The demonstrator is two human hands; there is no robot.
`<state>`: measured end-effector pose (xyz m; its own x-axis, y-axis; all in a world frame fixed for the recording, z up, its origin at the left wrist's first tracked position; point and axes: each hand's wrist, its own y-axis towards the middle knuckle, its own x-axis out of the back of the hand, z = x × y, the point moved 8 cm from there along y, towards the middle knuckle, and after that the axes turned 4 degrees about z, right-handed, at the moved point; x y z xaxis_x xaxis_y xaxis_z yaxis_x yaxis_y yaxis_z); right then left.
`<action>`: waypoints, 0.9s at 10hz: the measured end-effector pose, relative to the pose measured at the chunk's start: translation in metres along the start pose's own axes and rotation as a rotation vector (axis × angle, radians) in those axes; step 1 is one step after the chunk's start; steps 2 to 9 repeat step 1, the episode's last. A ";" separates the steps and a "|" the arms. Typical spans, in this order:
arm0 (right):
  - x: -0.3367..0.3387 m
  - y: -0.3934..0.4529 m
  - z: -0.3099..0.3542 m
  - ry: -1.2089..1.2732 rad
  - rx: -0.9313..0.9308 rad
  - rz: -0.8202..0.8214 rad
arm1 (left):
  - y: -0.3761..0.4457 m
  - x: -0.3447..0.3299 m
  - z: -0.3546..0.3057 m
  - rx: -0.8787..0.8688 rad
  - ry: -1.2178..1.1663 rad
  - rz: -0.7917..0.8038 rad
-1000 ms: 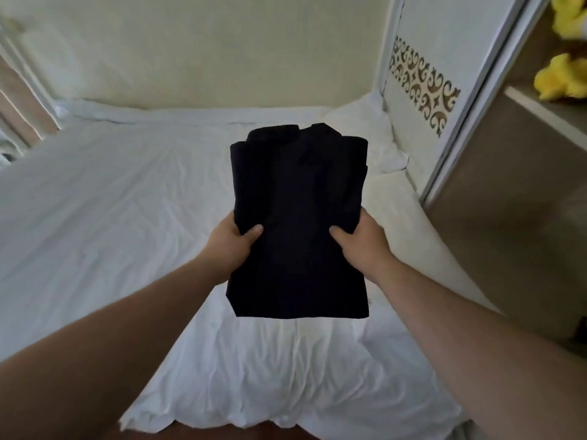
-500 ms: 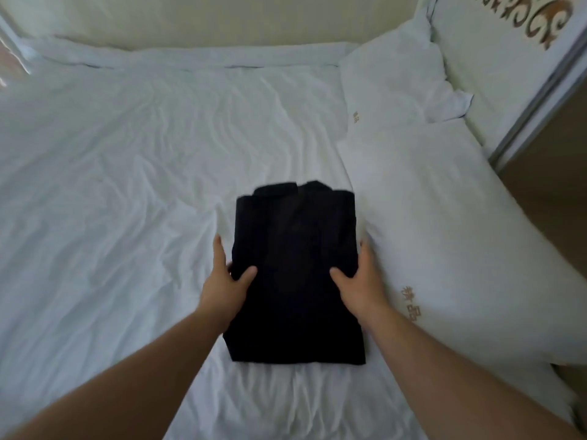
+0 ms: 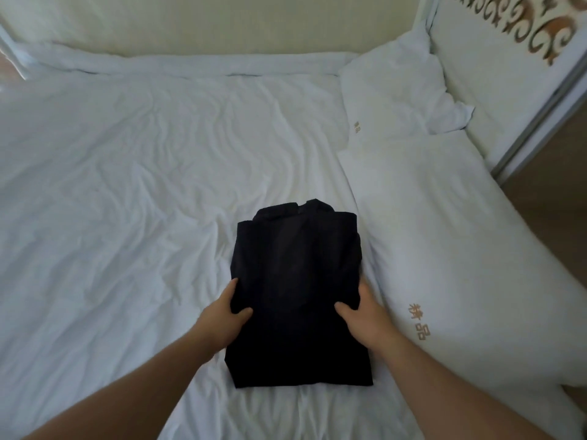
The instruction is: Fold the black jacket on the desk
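The black jacket [image 3: 298, 296] lies folded into a compact rectangle on the white bed sheet [image 3: 133, 192], its collar end pointing to 12 o'clock and its straight lower edge toward 6 o'clock. The left hand [image 3: 222, 319] pinches the jacket's 9 o'clock edge, thumb on top of the cloth and fingers along the side. The right hand [image 3: 365, 315] holds the 3 o'clock edge the same way, thumb over the fabric, the remaining fingers hidden beside or under the fold. Both forearms reach in from 6 o'clock.

From the jacket toward 9 o'clock and 12 o'clock the sheet runs open and wide, rumpled with soft creases. Toward 6 o'clock a short strip of sheet shows below the jacket's lower edge.

At 3 o'clock a large white pillow [image 3: 460, 265] with gold embroidered characters lies just beside the jacket's right edge, close against the right hand. A second white pillow [image 3: 397, 93] sits past it at about 1 o'clock, well apart from the jacket.

The bed sheet's far border is rolled up along a cream wall [image 3: 206, 23] at 12 o'clock. At 2 o'clock stands a white panel with brown scroll ornament [image 3: 540, 30], framed by a metal strip, with brown floor [image 3: 556, 173] beyond it.
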<state>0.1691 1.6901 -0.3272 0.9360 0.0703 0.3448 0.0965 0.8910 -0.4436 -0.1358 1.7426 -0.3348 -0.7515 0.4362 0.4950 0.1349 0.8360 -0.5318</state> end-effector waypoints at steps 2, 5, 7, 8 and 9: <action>0.019 -0.017 0.025 -0.080 -0.050 -0.006 | -0.019 0.043 -0.034 -0.049 0.048 -0.157; 0.019 -0.017 0.025 -0.080 -0.050 -0.006 | -0.019 0.043 -0.034 -0.049 0.048 -0.157; 0.019 -0.017 0.025 -0.080 -0.050 -0.006 | -0.019 0.043 -0.034 -0.049 0.048 -0.157; 0.019 -0.017 0.025 -0.080 -0.050 -0.006 | -0.019 0.043 -0.034 -0.049 0.048 -0.157; 0.019 -0.017 0.025 -0.080 -0.050 -0.006 | -0.019 0.043 -0.034 -0.049 0.048 -0.157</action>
